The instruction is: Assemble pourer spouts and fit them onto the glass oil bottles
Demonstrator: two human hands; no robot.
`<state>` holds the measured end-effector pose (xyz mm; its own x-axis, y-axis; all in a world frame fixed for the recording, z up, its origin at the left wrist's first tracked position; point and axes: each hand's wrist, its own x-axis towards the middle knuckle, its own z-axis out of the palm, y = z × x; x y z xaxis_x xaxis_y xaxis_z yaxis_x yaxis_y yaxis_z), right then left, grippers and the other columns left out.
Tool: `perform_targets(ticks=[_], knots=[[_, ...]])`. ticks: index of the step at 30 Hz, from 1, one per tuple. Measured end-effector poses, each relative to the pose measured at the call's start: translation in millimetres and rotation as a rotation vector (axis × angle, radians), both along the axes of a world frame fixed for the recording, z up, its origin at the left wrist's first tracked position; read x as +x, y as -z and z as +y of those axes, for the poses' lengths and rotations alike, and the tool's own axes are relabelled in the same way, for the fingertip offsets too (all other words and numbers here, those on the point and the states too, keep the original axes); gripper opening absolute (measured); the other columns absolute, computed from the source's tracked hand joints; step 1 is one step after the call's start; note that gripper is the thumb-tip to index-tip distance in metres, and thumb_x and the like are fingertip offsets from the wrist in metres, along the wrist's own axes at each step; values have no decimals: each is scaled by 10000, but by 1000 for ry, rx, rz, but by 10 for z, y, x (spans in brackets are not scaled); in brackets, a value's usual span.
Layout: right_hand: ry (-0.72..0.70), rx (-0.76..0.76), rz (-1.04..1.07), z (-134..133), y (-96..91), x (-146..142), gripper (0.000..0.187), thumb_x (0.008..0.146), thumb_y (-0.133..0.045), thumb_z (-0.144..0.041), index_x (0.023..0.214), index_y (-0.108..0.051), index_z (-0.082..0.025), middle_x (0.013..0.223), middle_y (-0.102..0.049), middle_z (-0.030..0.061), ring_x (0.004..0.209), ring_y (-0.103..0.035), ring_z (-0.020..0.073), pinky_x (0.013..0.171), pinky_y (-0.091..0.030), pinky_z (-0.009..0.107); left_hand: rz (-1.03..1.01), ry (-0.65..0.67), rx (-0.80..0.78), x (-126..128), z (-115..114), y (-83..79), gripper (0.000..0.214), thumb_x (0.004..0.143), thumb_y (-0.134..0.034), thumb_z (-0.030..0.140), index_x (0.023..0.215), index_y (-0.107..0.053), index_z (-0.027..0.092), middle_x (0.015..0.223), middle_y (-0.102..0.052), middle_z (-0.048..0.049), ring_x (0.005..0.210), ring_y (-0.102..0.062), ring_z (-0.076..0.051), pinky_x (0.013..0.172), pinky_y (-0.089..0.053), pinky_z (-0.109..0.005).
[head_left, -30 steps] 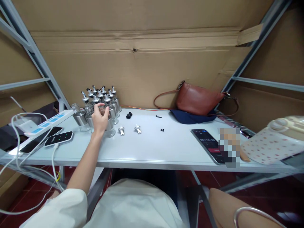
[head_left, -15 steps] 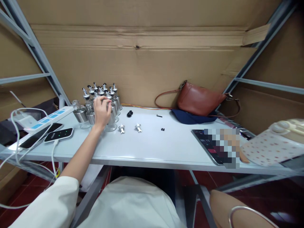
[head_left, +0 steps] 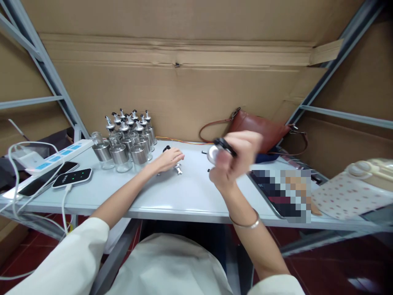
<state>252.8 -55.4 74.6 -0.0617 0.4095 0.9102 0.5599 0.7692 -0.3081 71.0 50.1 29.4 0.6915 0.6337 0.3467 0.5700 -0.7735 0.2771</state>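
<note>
My left hand is over the middle left of the table with its fingers stretched out. No object shows in it. Just under its fingertips lies a small silver pour spout, and small black parts sit behind it. My right hand, smeared by motion, is raised above the right half of the table. Its fingers are closed around a silver round piece with a black part; blur hides its exact kind. Several glass bottles with steel bands stand at the left; those farther back carry pour spouts.
At the left lie a power strip, a phone and a white-edged device with cables. A brown handbag rests on dark blue cloth at the back right. A tablet and a dotted pouch are at the right.
My left hand has moved right from the bottles to over the small parts. My right hand has come up into view holding the silver and black piece.
</note>
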Motion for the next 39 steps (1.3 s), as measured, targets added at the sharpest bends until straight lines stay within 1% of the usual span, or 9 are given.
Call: perform_targets(ticks=[1,3,6,8,12,17,23,30,39], knots=[[45,37,72,115,-21,-21,302,946,-314,-366,868,-572,-231,796,-541,59,788,-572,211,670,-464,356,-7,-13,-88,-24,8,12,431,949,-246,376,916,-616,157,950,-602,-80,939,-541,-188,904,-406,-311],[84,52,107,356,-9,-32,265,916,-343,-334,762,-520,-212,703,-497,39,660,-515,177,614,-421,317,1,-16,-211,-92,-2,30,425,928,-302,433,969,-628,164,993,-611,-72,953,-557,-182,909,-402,-291],[87,-116,-120,612,110,7,204,858,-424,-296,687,-485,-204,647,-490,17,573,-458,139,575,-365,275,83,-14,-229,-187,-40,8,377,832,-499,470,997,-650,167,1013,-638,-75,930,-580,-199,859,-411,-286],[90,-223,-190,680,195,33,204,843,-441,-286,659,-469,-204,626,-503,12,570,-458,132,570,-340,261,121,-24,-211,-231,-61,-48,348,801,-548,420,1002,-663,160,1019,-653,-81,928,-590,-204,846,-410,-280],[78,-382,-225,706,274,42,210,815,-457,-292,624,-437,-207,575,-500,-1,546,-444,132,546,-298,254,172,-47,-289,-313,-89,-186,316,791,-515,323,1015,-672,167,1068,-659,-69,982,-587,-202,866,-406,-260],[97,-410,-240,749,295,82,222,802,-460,-307,607,-429,-206,559,-493,-3,540,-436,135,546,-272,258,267,-55,-421,-413,-93,-243,311,776,-481,319,978,-675,183,1091,-643,-54,1006,-572,-194,882,-402,-241],[117,-420,-244,760,305,126,229,800,-459,-302,593,-430,-208,547,-473,-9,525,-407,131,540,-265,258,354,-105,-484,-417,-86,-167,391,773,-483,452,1026,-607,180,1066,-551,-74,877,-551,-175,773,-434,-249],[116,-436,-253,751,300,116,248,802,-449,-300,575,-413,-209,547,-451,-11,526,-391,128,536,-261,255,330,-98,-439,-340,-58,-40,302,787,-478,409,950,-605,188,941,-495,-43,817,-518,-160,765,-423,-256],[97,-479,-234,743,278,99,225,766,-441,-265,576,-330,-216,509,-380,-43,493,-329,108,516,-227,254,207,-32,-325,-186,-98,61,292,815,-450,398,890,-608,164,917,-552,-53,830,-521,-175,767,-389,-266]])
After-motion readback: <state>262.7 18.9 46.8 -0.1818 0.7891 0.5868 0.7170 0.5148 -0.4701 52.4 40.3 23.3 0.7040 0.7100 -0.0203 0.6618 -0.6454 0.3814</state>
